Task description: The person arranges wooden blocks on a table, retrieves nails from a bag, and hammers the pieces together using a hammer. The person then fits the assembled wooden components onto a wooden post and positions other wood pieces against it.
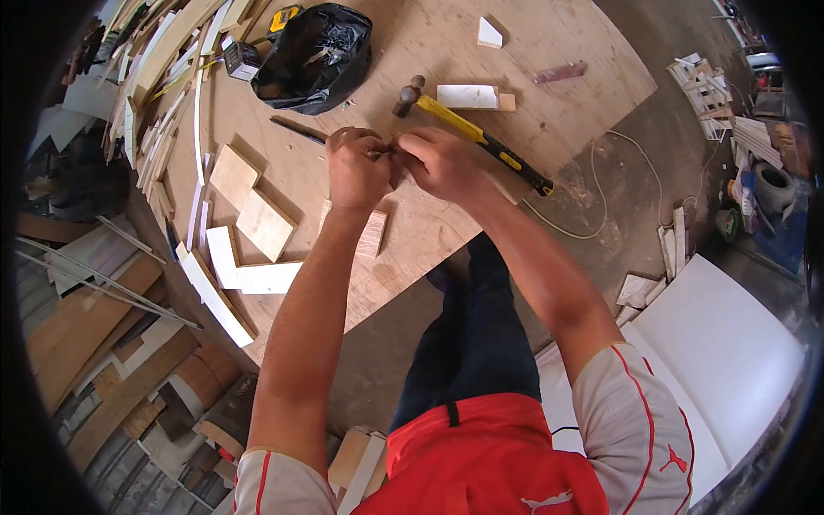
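Over the plywood tabletop, my left hand (358,167) and my right hand (439,163) meet with fingers pinched together. Something small and dark sits between the fingertips, too hidden to name. Just right of them lies a hammer (481,137) with a yellow and black handle, its head toward the upper left. A thin dark stick-like tool (296,130) points out past my left hand. Beneath my left wrist is a striped wood block (372,233), partly covered by the arm.
A black plastic bag (318,60) stands at the back beside a yellow tape measure (284,17). L-shaped wood pieces (253,202) and white-faced strips (257,277) lie at left. A white-topped block (468,96) is beyond the hammer. A pale cord (601,206) curves across the floor.
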A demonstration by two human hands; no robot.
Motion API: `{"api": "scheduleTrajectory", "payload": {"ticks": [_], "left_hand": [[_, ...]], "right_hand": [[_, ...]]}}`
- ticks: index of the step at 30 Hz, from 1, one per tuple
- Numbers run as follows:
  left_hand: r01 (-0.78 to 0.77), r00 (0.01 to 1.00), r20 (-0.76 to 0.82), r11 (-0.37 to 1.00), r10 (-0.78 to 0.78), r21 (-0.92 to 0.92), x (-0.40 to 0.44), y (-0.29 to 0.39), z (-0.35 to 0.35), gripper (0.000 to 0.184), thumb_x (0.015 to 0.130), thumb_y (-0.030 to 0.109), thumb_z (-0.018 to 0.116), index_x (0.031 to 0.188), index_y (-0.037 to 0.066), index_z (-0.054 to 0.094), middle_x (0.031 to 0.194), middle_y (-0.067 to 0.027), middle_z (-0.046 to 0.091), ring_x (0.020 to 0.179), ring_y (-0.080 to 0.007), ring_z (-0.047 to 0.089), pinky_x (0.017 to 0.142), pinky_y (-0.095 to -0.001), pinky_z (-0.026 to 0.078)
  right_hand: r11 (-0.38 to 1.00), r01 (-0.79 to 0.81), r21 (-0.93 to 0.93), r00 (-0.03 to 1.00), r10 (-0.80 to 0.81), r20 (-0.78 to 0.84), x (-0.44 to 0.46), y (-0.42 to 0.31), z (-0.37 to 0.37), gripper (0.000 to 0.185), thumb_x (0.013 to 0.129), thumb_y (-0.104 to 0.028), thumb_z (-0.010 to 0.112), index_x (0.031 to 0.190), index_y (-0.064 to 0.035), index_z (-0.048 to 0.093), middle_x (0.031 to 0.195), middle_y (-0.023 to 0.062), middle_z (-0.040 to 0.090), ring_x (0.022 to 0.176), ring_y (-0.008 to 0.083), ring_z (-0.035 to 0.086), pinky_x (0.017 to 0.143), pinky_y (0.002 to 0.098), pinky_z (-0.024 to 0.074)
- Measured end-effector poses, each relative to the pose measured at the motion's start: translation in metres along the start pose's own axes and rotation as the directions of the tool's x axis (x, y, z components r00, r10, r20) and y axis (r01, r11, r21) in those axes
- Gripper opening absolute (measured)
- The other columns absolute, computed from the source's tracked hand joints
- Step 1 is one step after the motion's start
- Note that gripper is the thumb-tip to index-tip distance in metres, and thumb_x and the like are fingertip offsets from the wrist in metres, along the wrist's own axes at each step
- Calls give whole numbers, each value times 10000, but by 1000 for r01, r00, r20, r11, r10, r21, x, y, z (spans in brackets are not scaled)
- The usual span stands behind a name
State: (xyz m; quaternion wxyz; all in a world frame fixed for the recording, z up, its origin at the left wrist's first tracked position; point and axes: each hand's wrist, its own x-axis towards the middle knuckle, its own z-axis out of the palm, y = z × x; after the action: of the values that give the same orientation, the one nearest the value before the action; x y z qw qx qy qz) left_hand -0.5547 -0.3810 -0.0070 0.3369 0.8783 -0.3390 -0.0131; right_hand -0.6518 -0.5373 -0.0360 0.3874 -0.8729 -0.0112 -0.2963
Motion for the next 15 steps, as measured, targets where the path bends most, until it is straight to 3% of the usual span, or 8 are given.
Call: {"api": "scheduleTrajectory", "payload": {"ticks": [2,3,5,8,11,14,15], "left_hand": [[30,999,15,999,-30,-11,1,2,0,94,735,115,866,801,61,826,961,-106,752,1115,-319,632,1060,-435,438],[48,999,22,999,-48,-17,2,5,0,105,735,129,876,800,63,827,953,-104,749,1109,-318,629,1054,-435,441],[46,999,13,999,-47,7,2,7,-1,128,737,147,894,806,61,831,947,-105,748,1086,-319,637,1016,-433,465],[14,1000,-5,998,-13,68,2,10,-2,150,739,154,909,816,50,833,948,-112,752,1054,-325,657,950,-430,507],[27,1000,-15,997,-26,74,1,11,-2,149,736,149,909,806,44,829,930,-118,747,1052,-330,657,948,-431,509],[21,999,-36,998,-18,63,-1,11,-1,153,730,148,911,795,41,823,929,-123,744,1056,-332,657,951,-432,509],[25,999,-34,998,-23,58,-1,10,-1,154,727,146,911,793,40,821,934,-124,745,1059,-332,657,953,-433,509]], "right_hand": [[988,-36,-151,997,25,-73,-6,-15,-22,244,876,-196,774,1076,-91,679,949,103,689,913,344,679,759,478,546],[944,-109,-312,993,88,-79,-12,-19,-33,280,886,-220,776,1113,-95,670,981,103,684,931,339,671,768,477,543],[768,-234,-597,972,204,-118,-25,-22,-52,351,907,-268,779,1188,-102,651,1046,102,674,967,330,657,787,475,539],[672,-331,-662,925,372,-85,-39,-16,-60,440,911,-232,794,1290,-89,624,1090,144,682,986,371,660,833,488,534],[749,-351,-562,911,413,-19,-48,2,-58,366,952,-187,757,1270,-77,613,1089,173,678,1021,391,658,839,497,529],[804,-440,-401,895,431,-118,-50,-11,-60,307,963,-210,741,1207,-92,596,1061,165,674,997,392,669,819,519,545],[785,-522,-334,845,530,-73,-52,-22,-65,331,958,-181,739,1246,-94,600,1042,165,678,969,396,675,811,524,548]]}}
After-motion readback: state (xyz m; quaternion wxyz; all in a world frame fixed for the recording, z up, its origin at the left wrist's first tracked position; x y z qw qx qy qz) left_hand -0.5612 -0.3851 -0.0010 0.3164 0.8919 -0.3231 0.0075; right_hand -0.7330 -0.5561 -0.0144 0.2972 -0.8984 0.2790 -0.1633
